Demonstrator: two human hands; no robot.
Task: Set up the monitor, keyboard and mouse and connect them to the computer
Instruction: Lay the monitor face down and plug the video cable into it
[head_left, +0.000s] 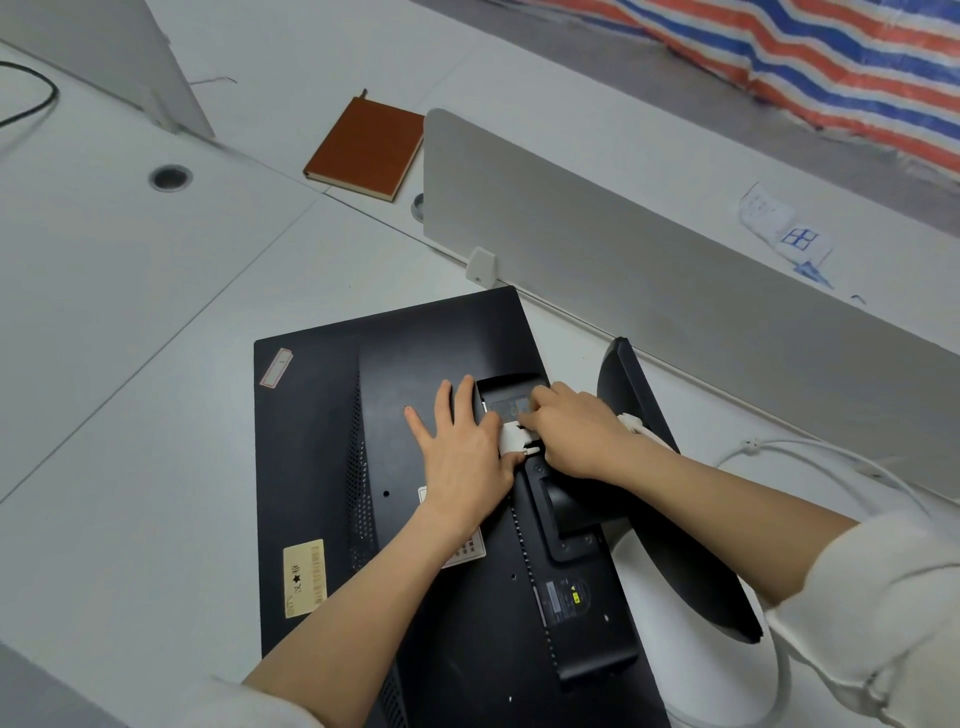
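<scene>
The monitor (322, 467) lies face down near the desk's (130, 312) near edge, its stand (675, 493) overhanging toward the divider. The left hand (462, 447) presses flat and open on the back, holding nothing; the right hand (571, 431) pinches the white connector (514, 436) at the port. Forcing it in crooked could bend pins, and pushing could slide and scratch the screen.
</scene>
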